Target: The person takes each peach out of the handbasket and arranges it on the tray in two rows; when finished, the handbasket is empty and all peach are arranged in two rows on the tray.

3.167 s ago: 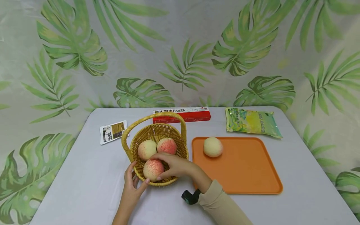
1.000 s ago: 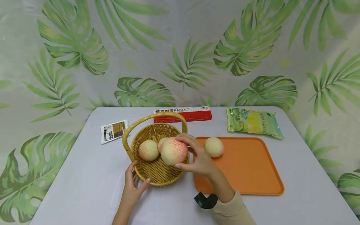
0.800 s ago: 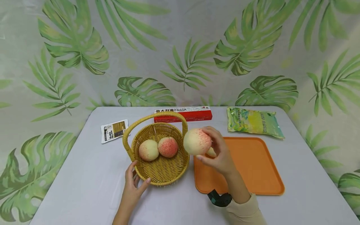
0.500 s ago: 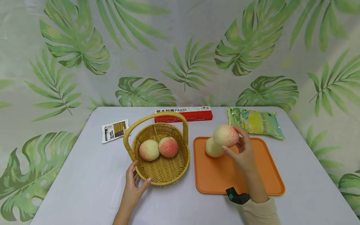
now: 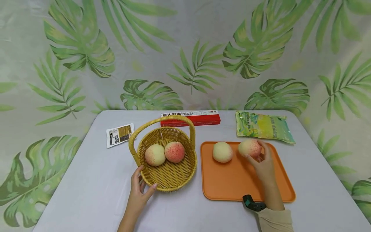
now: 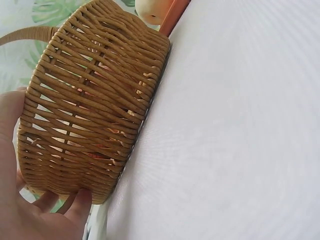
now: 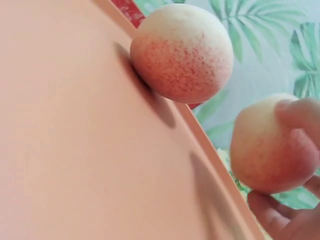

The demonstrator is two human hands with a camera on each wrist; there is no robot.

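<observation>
My right hand (image 5: 264, 162) grips a pale peach with a red blush (image 5: 248, 148) over the far part of the orange tray (image 5: 229, 183). A gap and a shadow show under this peach in the right wrist view. Another peach (image 5: 222, 152) sits on the tray to its left. The left hand (image 5: 137, 195) holds the near left rim of a wicker basket (image 5: 171, 177), thumb at the rim and fingers against the woven side (image 6: 90, 100). Inside the basket lie a pale peach (image 5: 155, 155) and a redder peach (image 5: 175, 152), side by side.
Behind the basket lies a red and white pasta box (image 5: 200, 120). A green and yellow bag (image 5: 265, 126) is just beyond the tray, and a small white packet (image 5: 119, 135) lies left of the basket. The basket's tall handle (image 5: 162, 120) arches above its rim.
My right hand has lifted a peach from the basket, carried it rightward past the peach on the tray, and lowered it toward the tray. The left hand stays on the basket.
</observation>
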